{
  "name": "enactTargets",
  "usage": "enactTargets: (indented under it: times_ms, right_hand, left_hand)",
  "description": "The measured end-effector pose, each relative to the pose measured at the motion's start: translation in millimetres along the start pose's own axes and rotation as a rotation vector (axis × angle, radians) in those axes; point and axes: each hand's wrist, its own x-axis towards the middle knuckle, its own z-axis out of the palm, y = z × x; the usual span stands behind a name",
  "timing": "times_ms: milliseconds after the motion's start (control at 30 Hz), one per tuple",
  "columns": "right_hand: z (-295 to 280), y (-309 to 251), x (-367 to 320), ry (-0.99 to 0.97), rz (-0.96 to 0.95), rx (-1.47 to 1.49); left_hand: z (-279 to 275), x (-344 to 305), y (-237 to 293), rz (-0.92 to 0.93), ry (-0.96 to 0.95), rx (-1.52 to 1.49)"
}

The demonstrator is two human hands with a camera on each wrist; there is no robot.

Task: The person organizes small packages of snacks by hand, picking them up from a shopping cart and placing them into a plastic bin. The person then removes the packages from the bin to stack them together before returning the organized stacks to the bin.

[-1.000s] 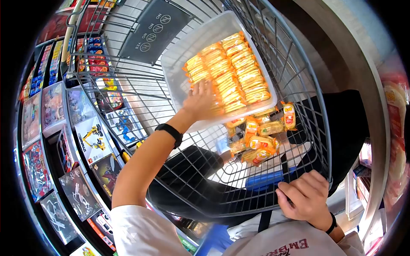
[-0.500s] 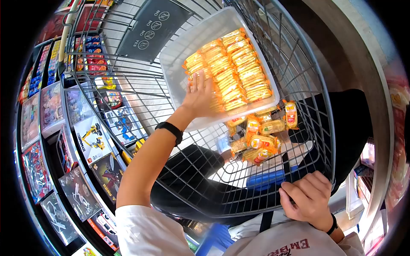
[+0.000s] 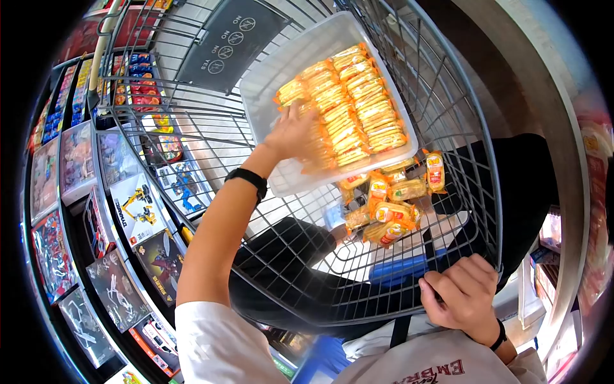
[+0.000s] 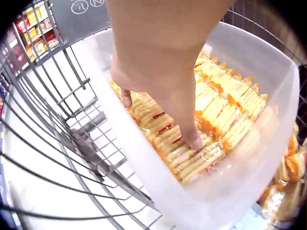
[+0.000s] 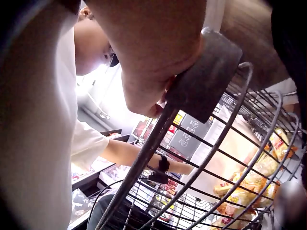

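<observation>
In the head view my left hand [image 3: 293, 136] reaches into a translucent bin [image 3: 291, 185] inside a wire shopping cart. Yellow-and-orange wrapped packets [image 3: 377, 115] stand there in three tight rows. The left wrist view shows the hand [image 4: 163, 86] over the row along the bin's near side, its thumb [image 4: 193, 139] extended onto packets [image 4: 158, 122] and a fingertip at the row's other side; the remaining fingers are hidden. My right hand [image 3: 464, 297] is curled round the cart's rim at the lower right. Loose packets [image 3: 390, 211] lie in a pile beside the bin.
Wire cart walls [image 3: 448, 83] surround the bin, with a grey sign panel [image 3: 230, 45] at the far end. Shelves of boxed toys [image 3: 137, 208] and snacks [image 3: 142, 80] line the left. A counter edge [image 3: 550, 96] runs along the right.
My left hand has shifted slightly up and left over the near row. The cart's near end sits slightly farther right in the head view. My right hand keeps its grip on the rim.
</observation>
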Motion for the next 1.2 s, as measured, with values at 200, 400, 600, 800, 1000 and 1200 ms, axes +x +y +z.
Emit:
enactTargets:
  times_ms: [200, 400, 600, 800, 1000, 1200]
  right_hand:
    - [0.9, 0.9, -0.4, -0.001, 0.003, -0.008]
    - [0.5, -0.3, 0.8, -0.01, 0.006, 0.0]
    - [0.8, -0.3, 1.5, -0.007, 0.013, -0.015]
    - [0.8, -0.6, 2.0, -0.008, 0.028, -0.012]
    - [1.2, -0.9, 2.2, -0.036, 0.033, -0.021]
    - [-0.2, -2.6, 4.2, -0.039, 0.043, -0.022]
  left_hand:
    - [-0.9, 11.0, -9.0, -0.031, 0.059, -0.04]
    - [7.7, 5.4, -2.0, -0.006, 0.066, 0.085]
    - [6.5, 6.4, 2.6, 0.027, 0.089, 0.15]
    - [3.3, 4.6, 8.2, -0.044, 0.115, 0.067]
    - [6.2, 1.5, 15.8, -0.135, 0.109, 0.068]
    - [7.7, 10.6, 25.0, -0.177, 0.008, 0.174]
